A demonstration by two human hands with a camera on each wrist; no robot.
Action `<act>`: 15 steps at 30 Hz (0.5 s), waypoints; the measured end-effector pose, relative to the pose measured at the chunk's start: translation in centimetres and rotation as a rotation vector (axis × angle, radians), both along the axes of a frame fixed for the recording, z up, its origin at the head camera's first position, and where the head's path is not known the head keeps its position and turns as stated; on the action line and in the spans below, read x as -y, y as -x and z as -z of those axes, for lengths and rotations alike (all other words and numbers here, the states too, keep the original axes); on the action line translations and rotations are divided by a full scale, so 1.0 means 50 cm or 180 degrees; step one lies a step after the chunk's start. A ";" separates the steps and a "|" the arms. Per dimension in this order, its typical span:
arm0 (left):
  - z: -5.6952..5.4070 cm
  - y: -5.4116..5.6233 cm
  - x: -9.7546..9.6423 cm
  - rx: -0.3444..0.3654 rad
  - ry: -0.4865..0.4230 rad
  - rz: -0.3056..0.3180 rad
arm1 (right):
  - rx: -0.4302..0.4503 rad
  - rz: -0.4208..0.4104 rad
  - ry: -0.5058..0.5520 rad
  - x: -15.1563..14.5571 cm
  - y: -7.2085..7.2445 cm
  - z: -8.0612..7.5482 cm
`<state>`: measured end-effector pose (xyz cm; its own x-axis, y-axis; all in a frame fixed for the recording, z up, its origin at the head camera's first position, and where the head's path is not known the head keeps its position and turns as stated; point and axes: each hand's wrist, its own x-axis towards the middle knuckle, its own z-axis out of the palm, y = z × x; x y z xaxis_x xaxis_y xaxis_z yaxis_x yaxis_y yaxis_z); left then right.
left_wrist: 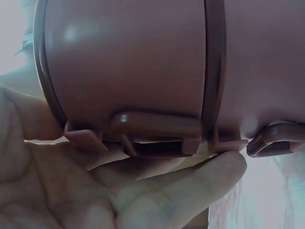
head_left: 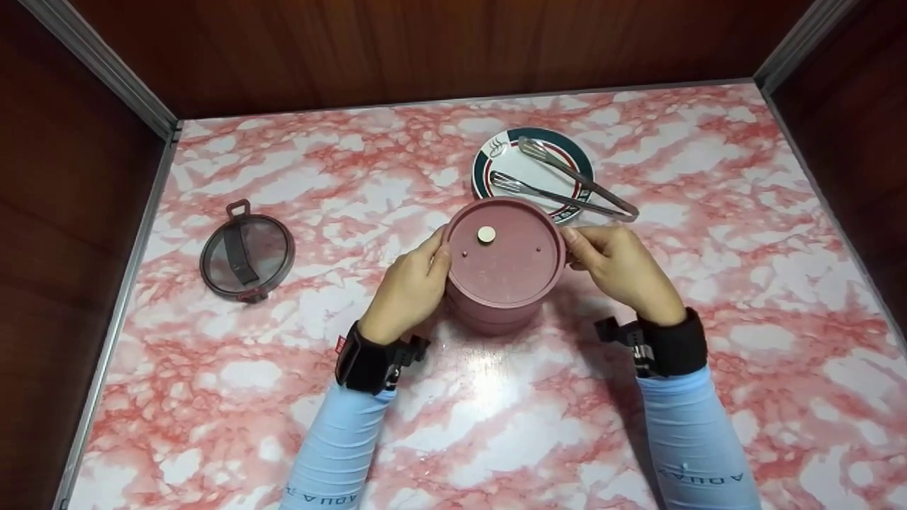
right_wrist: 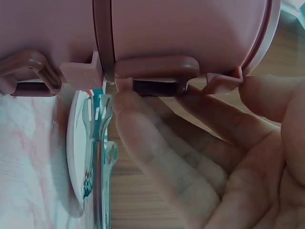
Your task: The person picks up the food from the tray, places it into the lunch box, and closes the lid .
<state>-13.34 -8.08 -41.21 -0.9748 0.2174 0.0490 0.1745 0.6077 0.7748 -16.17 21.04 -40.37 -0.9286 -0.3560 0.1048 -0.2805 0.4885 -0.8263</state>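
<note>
A stacked dusty-pink food container (head_left: 504, 262) with a round lid and a pale knob (head_left: 486, 234) is between my two hands. The wrist views show two tiers, with brown loop handles and small clips on the sides. My left hand (head_left: 411, 292) holds its left side, thumb by the top rim, a fingertip touching the lower clip (left_wrist: 229, 145). On the opposite side my right hand (head_left: 623, 269) grips by the upper handle (right_wrist: 157, 67), thumb at the top clip (right_wrist: 223, 81) and fingers under the handle. Whether the base touches the table cannot be told.
Behind the container is a green-rimmed plate (head_left: 506, 159) with metal tongs (head_left: 602, 193) lying across it, their bend past the right rim. A round see-through lid (head_left: 273, 248) with side clips lies at left on the marbled table (head_left: 340, 184). Wooden panels (head_left: 425, 49) enclose the table.
</note>
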 end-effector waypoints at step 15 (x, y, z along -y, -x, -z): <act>-0.001 0.003 -0.002 -0.0007 0.0035 -0.0001 | 0.0316 0.0082 -0.0045 0.004 -0.003 -0.005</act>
<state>-13.47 -7.99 -41.18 -0.9748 0.2177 0.0488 0.1760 0.6161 0.7677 -16.04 20.85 -40.10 -0.9430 -0.3327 0.0070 -0.1849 0.5063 -0.8423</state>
